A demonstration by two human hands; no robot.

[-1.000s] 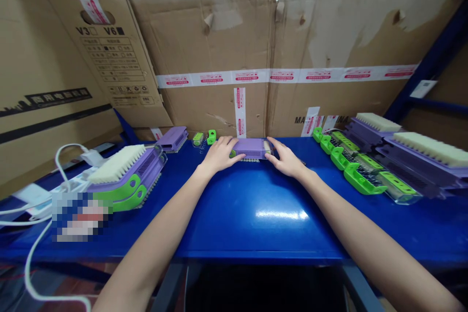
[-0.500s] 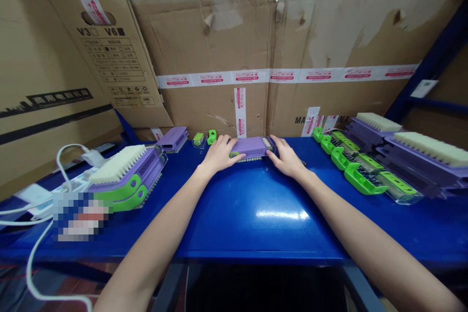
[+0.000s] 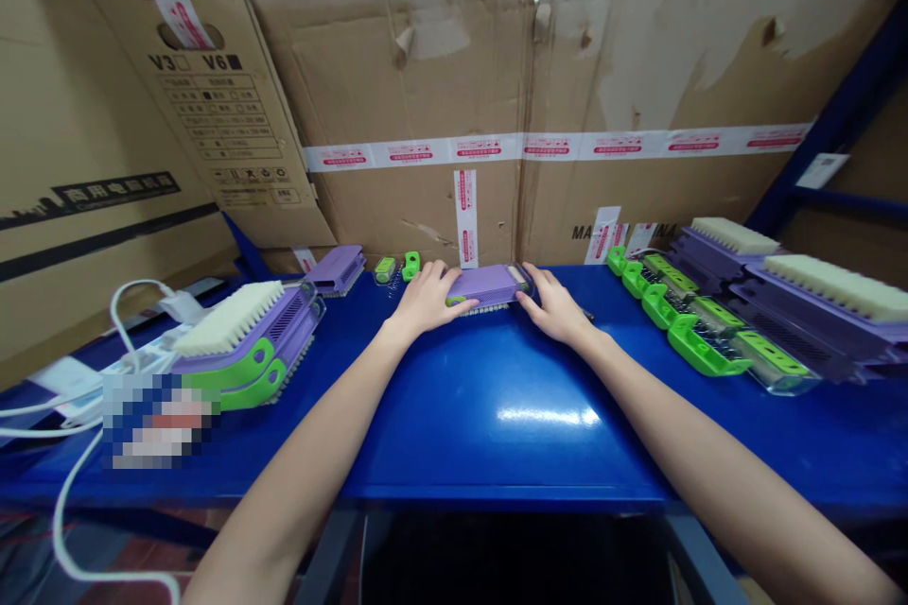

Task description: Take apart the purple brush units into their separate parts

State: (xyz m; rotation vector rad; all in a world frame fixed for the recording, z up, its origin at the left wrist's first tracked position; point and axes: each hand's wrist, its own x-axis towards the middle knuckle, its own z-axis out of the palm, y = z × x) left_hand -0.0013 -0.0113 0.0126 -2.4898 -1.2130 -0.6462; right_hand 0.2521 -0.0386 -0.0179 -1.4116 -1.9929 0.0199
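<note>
A purple brush [image 3: 484, 285] lies bristles-down on the blue table [image 3: 489, 378], with a green part at its left end and a clear plastic piece at its right. My left hand [image 3: 431, 296] is closed round the left end, its thumb along the near side. At the right end, the fingers and thumb of my right hand [image 3: 553, 304] grip the clear piece. Just beyond my left hand are a green bracket [image 3: 411, 266] and a small clear-and-green part [image 3: 385, 270]. A loose purple body [image 3: 336, 270] stands farther left.
Assembled purple-and-green brushes [image 3: 245, 340] are stacked on the left, beside a white power strip [image 3: 131, 369] with cables. On the right lie a row of green brackets [image 3: 699, 347], several clear-and-green parts [image 3: 777, 361] and purple brush bodies [image 3: 815, 321]. Cardboard [image 3: 397, 85] walls the back.
</note>
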